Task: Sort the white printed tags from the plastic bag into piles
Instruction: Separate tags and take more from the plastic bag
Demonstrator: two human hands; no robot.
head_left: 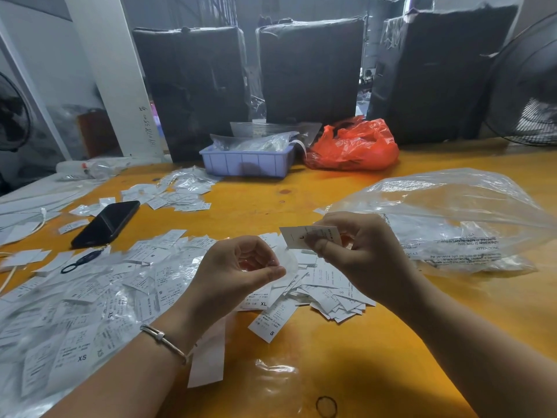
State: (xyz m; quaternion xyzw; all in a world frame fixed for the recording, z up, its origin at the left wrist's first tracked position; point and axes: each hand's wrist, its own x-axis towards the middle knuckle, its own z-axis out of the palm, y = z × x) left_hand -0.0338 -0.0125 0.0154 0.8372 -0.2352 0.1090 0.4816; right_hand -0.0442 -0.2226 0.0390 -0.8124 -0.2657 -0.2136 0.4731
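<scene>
At lower centre, the left hand (241,267) is held curled, a thin clear wrapper apparently pinched by its fingers (hard to tell). A tag (297,236) marked L is pinched by the right hand (355,251). Tag piles (126,276) are spread below; the plastic bag (452,218) is seen right of centre on the table (301,363).

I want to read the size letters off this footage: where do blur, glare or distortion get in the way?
Head view: the tag in the right hand shows a legible L; the left tag pile smears under glare; wide-angle distortion bends the pillar.
</scene>
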